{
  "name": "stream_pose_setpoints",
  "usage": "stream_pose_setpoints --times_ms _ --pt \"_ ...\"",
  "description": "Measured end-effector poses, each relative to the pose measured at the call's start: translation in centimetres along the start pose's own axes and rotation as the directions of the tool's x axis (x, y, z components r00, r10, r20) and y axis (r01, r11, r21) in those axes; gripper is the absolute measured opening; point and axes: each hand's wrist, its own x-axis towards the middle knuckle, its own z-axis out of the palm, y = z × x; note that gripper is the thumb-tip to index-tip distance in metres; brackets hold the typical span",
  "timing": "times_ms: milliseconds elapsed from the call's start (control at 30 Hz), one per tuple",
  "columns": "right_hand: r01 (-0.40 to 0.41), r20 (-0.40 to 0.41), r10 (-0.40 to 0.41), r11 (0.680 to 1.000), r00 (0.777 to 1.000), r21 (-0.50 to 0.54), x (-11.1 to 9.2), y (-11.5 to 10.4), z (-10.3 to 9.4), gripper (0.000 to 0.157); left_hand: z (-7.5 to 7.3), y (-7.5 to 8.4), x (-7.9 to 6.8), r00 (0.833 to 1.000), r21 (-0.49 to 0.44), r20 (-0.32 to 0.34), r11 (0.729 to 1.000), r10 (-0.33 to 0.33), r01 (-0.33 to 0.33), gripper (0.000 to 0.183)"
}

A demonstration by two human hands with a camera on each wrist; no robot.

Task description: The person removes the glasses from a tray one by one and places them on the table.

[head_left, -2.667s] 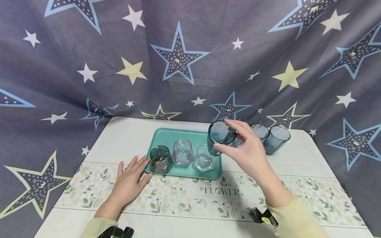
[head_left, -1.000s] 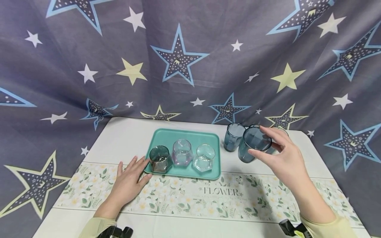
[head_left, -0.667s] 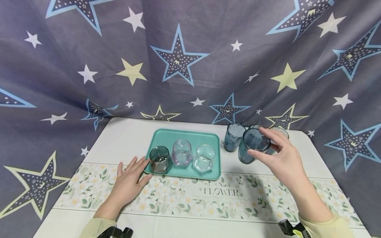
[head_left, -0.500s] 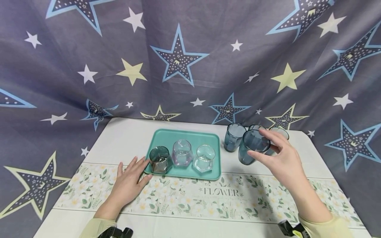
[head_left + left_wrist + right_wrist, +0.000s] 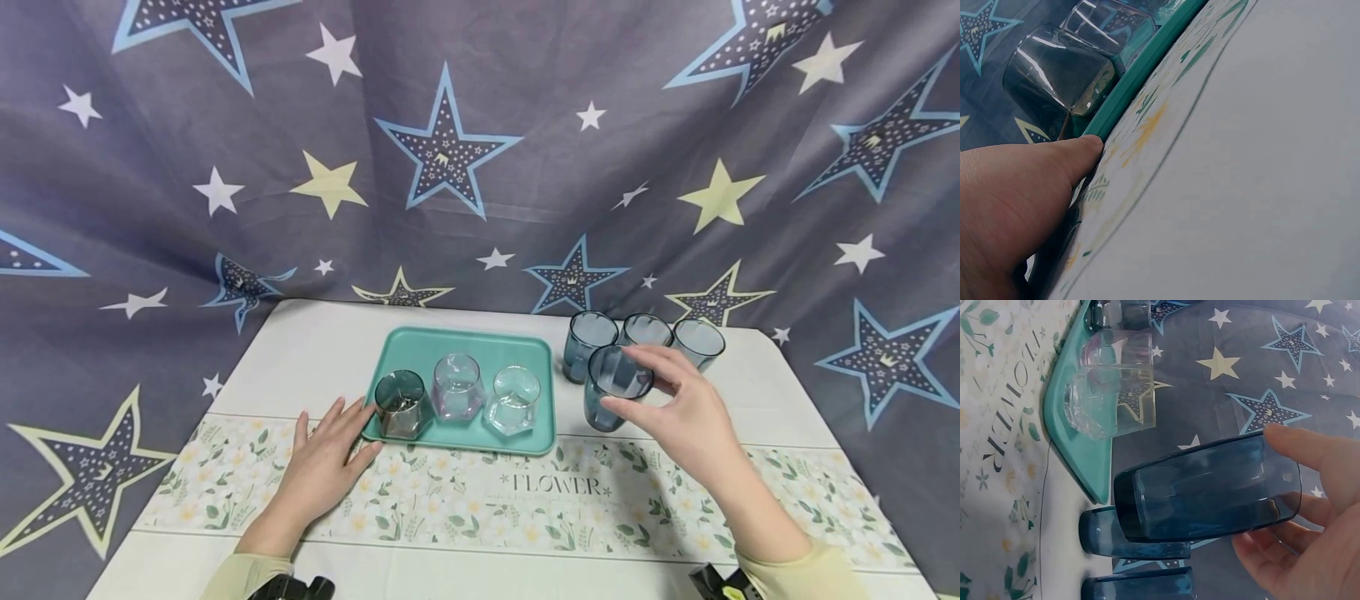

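A smooth, translucent blue tumbler (image 5: 611, 385) was tilted in the right hand (image 5: 686, 421), its thumb and fingers pinching the round rim, to the right of the tray and in front of three other blue tumblers (image 5: 588, 354). On the teal tray (image 5: 513, 348), round-cornered with a raised lip, stood a smoky glass (image 5: 401, 404), a pinkish glass (image 5: 457, 390) and a clear glass (image 5: 513, 404), all faceted low down. The left hand (image 5: 326, 458) touched the tray's near corner, fingers spread. A flower-banded white cloth (image 5: 442, 568) lay beneath; behind hung creased, star-printed fabric (image 5: 540, 58).
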Motion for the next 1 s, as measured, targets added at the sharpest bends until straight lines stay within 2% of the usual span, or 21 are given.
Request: stream_pose_setpoints --times_ms 300,1000 --pt "-0.013 -0.013 0.013 1.000 1.000 0.000 0.0 0.1 -0.2 0.083 0.0 0.1 -0.1 1.000 0.003 0.009 1.000 -0.010 0.010 0.066" --pt "-0.046 -0.054 0.045 0.999 0.998 -0.008 0.0 1.0 -1.5 0.084 0.0 0.0 0.0 1.000 0.008 0.006 1.000 -0.007 0.007 0.067"
